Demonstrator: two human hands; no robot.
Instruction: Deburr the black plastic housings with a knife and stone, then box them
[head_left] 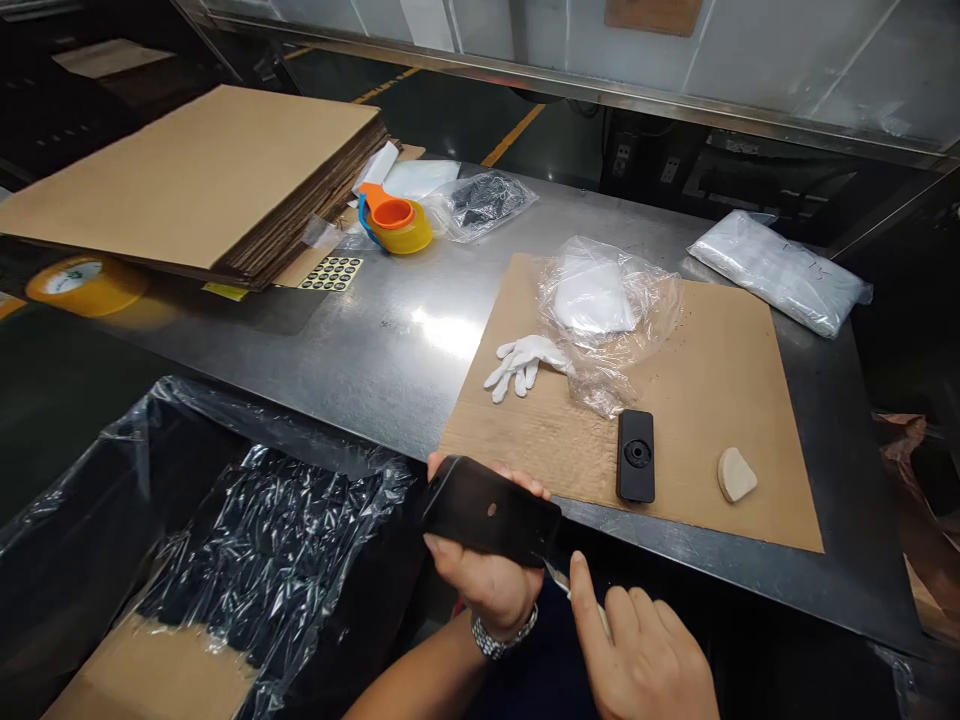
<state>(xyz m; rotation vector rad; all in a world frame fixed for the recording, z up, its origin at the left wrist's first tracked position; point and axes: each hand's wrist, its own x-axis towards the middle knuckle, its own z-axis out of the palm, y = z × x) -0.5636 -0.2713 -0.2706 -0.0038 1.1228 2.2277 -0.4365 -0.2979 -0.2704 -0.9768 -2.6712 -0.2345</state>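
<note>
My left hand [491, 585], with a metal-banded watch on its wrist, is wrapped round a black rectangular plastic housing [491, 508]. The housing is tilted just off the table's front edge, and a small oval hole shows in its face. In my right hand [649, 640] is a slim craft knife [556, 577], the index finger stretched along it. Its thin blade meets the housing's lower right corner; most of the handle is hidden by my fingers. On the cardboard sheet [705, 390] beyond lies a second black part [636, 456] with a round recess.
A beige rounded block [736, 474], white glove [527, 364] and clear plastic bag [600, 290] lie on the cardboard. Stacked cardboard [195, 180], a tape dispenser [397, 222] and a sticker sheet [332, 273] are at left. A bag-lined box [247, 560] stands below left.
</note>
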